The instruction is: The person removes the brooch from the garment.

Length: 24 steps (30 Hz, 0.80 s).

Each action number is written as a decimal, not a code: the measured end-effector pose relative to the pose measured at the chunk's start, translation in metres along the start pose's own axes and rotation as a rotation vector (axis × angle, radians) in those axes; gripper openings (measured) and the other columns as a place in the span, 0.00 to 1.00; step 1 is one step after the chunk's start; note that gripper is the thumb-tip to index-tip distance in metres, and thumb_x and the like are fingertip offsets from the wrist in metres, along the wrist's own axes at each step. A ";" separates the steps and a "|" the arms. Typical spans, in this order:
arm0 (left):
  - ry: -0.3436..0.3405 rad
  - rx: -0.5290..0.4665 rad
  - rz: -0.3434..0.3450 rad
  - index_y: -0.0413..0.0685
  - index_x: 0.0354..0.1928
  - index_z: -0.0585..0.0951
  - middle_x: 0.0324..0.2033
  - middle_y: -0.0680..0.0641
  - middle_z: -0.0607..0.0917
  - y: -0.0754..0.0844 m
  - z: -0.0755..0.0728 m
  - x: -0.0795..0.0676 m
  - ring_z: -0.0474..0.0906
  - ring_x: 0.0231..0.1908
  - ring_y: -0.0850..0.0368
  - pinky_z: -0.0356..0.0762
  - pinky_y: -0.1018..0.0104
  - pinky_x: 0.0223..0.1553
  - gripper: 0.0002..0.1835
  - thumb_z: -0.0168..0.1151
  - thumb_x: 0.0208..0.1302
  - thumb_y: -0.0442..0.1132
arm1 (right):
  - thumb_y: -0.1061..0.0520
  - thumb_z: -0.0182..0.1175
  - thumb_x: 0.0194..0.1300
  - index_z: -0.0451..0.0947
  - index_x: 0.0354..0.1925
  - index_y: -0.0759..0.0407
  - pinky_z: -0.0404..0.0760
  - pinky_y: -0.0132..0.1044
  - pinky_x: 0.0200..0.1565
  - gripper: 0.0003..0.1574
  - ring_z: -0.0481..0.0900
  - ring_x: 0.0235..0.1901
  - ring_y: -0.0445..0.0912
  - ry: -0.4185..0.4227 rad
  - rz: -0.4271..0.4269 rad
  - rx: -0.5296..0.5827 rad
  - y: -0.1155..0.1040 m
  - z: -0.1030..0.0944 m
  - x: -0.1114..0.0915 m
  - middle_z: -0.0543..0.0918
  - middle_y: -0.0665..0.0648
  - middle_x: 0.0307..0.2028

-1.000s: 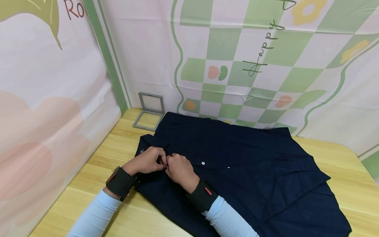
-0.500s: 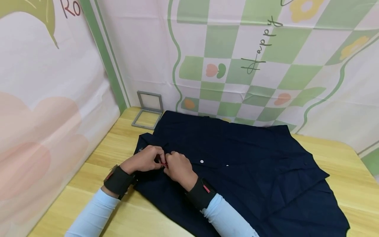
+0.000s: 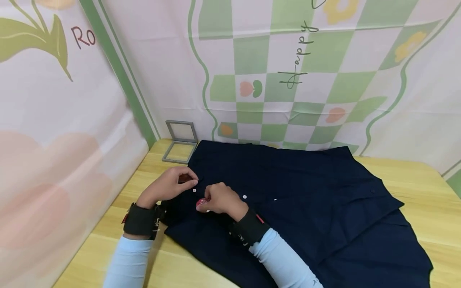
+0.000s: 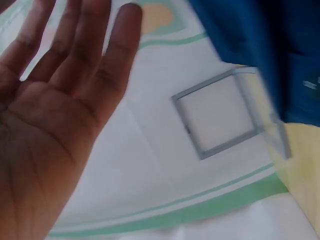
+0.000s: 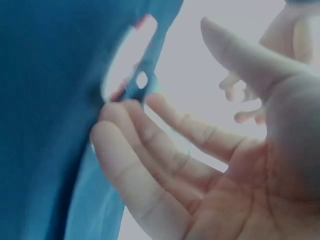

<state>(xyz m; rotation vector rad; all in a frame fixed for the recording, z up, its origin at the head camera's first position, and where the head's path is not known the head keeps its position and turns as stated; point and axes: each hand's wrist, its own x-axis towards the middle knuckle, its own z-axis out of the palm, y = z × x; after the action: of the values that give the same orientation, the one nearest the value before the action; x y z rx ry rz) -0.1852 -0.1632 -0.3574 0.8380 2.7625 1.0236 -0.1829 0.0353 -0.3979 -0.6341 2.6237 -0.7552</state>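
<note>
A dark navy shirt (image 3: 288, 180) with small white buttons lies spread on the table. On its left part is a round red-and-white badge (image 3: 201, 203), and my right hand (image 3: 225, 200) is right at it. In the right wrist view, the fingertips reach the lower edge of the badge (image 5: 127, 62), while the thumb stands apart from them. My left hand (image 3: 167, 185) is over the shirt's left end beside a white button (image 3: 194, 190), loosely bent and holding nothing. The left wrist view has its fingers (image 4: 95, 45) apart with the palm bare.
An open grey square frame case (image 3: 180, 140) stands at the back left of the wooden table (image 3: 407, 176), close to the shirt's corner. Printed cloth (image 3: 173, 72) hangs behind the table and along its left side.
My left hand has come away from the right hand, up and to the left, and let go. The red badge and a white button between the hands have come into sight.
</note>
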 end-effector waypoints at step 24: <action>-0.209 -0.007 -0.328 0.40 0.44 0.82 0.32 0.49 0.85 -0.001 0.020 0.019 0.78 0.31 0.61 0.75 0.68 0.36 0.13 0.69 0.60 0.39 | 0.54 0.54 0.73 0.76 0.38 0.52 0.76 0.29 0.37 0.06 0.77 0.31 0.39 -0.105 0.108 1.306 0.034 0.001 0.023 0.79 0.47 0.31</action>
<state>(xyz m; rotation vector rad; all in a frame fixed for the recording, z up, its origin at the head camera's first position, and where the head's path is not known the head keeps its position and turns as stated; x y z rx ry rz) -0.1969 -0.1421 -0.3712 0.4385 2.5996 0.8327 -0.2129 0.0490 -0.4220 -0.1075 1.4986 -1.9667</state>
